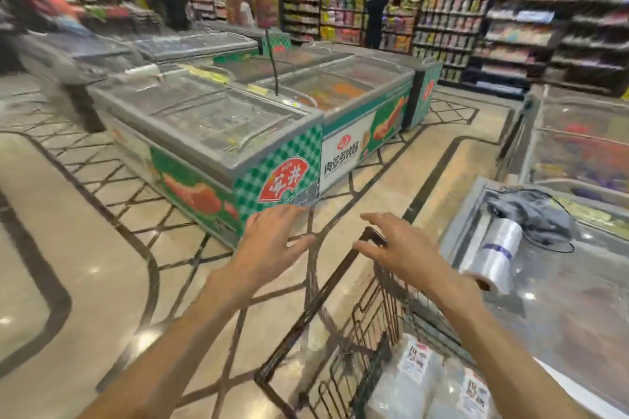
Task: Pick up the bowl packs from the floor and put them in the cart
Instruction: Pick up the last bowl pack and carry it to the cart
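Bowl packs [432, 381] inside cart [316, 303]; left hand [272, 241], right hand [394, 245] fingers spread, empty.

Dark wire shopping cart [340, 309] at front, clear plastic-wrapped bowl packs [418, 381] inside it, green-sided glass-topped chest freezer [218, 143] ahead to its left, roll of clear plastic bags [495, 255] on the grey freezer lid [561, 299] to its right, tall stocked shelves [452, 0] behind.

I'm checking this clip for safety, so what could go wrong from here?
Neither the left hand nor the right hand has a grip on the cart, so it might roll. The cart sits close to the freezer on the right and could bump it. The view is motion-blurred, so packs left on the floor could be missed.
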Tool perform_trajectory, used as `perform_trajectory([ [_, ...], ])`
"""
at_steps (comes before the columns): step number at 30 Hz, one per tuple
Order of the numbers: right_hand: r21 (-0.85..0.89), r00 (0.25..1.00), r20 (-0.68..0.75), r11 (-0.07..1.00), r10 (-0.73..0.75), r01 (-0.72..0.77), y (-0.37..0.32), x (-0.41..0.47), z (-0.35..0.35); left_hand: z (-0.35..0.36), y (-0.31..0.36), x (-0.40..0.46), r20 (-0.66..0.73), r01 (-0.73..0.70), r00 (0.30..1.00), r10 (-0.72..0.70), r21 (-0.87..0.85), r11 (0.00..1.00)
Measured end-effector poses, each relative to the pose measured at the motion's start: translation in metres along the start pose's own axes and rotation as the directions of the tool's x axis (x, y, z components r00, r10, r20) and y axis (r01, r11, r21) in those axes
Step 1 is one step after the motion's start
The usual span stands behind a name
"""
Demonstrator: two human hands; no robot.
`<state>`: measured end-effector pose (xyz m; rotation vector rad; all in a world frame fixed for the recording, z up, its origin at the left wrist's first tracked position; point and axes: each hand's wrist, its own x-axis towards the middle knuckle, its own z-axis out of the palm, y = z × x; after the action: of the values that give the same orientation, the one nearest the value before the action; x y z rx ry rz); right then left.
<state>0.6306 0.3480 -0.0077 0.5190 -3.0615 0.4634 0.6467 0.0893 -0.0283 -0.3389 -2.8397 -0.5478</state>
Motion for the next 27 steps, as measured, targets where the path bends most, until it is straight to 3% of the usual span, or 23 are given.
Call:
perform_trajectory([
  [2, 0.01, 0.996, 0.006, 0.996, -0.084, 0.084, -0.076, 0.048, 0.016, -0.039, -0.07, -0.011, -0.027, 0.039, 0.999, -0.039, 0.018, 0.999],
  [5, -0.009, 0.991, 0.017, 0.991, -0.135, 0.135, -0.137, 0.095, 0.024, -0.067, -0.125, -0.005, -0.033, 0.06, 0.998, -0.059, 0.043, 0.997],
  [11, -0.036, 0.981, -0.008, 0.98, -0.195, 0.195, -0.211, 0.192, 0.042, -0.101, -0.217, 0.04, -0.05, 0.087, 0.995, -0.084, 0.061, 0.994],
  [19, -0.031, 0.991, -0.038, 0.992, -0.127, 0.126, -0.219, 0.336, 0.075, -0.09, -0.321, 0.156, 0.013, 0.032, 0.999, -0.033, 0.075, 0.997],
  [27, -0.071, 0.995, -0.081, 0.995, 0.067, -0.072, -0.182, 0.472, 0.08, -0.061, -0.399, 0.315, 0.1, -0.085, 0.992, 0.081, 0.035, 0.996],
])
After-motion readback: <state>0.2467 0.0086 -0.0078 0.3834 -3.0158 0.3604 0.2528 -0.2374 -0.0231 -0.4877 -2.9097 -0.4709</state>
